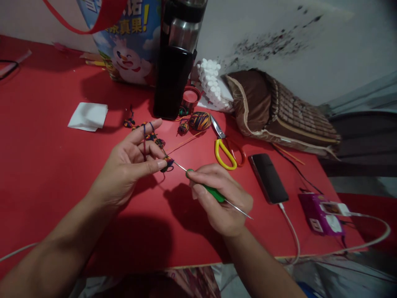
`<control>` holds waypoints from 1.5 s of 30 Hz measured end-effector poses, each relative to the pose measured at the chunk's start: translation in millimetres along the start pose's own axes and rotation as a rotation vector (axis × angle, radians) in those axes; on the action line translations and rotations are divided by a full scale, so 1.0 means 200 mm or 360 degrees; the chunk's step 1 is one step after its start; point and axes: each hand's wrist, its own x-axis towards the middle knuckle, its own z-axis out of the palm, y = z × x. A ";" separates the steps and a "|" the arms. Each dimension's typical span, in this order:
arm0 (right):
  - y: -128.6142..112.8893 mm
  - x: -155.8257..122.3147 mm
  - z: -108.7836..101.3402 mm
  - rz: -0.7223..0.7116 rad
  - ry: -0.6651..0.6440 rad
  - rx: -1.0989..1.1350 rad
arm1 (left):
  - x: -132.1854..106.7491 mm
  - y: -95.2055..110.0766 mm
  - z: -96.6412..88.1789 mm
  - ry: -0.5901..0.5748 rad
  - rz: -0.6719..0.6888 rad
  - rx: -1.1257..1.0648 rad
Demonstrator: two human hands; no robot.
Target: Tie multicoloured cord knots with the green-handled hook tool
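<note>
My left hand [136,165] pinches a small multicoloured crochet piece [168,162] between thumb and fingers, with yarn looped round its raised index finger. More of the crochet work trails behind those fingers onto the table. In my right hand [220,198] is a crochet hook [215,193] with a green handle, gripped like a pen. Its thin metal shaft reaches the crochet piece at my left fingertips; whether the tip is inside a stitch I cannot tell. Beyond the hands lie a multicoloured yarn ball [200,121] and a smaller yarn bundle [182,126], a strand running toward the work.
Scissors [226,154] with yellow and red handles lie right of the yarn. A phone [269,178] is plugged into a white cable near a purple power strip [319,215]. Behind stand a black phone [173,82], a bottle [184,25], a printed bag [130,54] and a brown quilted bag [297,111].
</note>
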 end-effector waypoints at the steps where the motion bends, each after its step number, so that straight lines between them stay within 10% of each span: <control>1: 0.00 0.00 0.00 -0.0004 -0.0001 -0.0005 | 0.00 0.00 0.00 -0.0003 -0.0006 0.0001; 27: -0.02 -0.01 0.00 -0.0007 -0.0019 -0.0165 | -0.01 -0.01 -0.02 0.0073 0.0182 0.0183; 45: -0.01 0.00 0.00 -0.0010 -0.0017 -0.0125 | -0.06 0.00 0.00 0.0131 0.0726 0.1003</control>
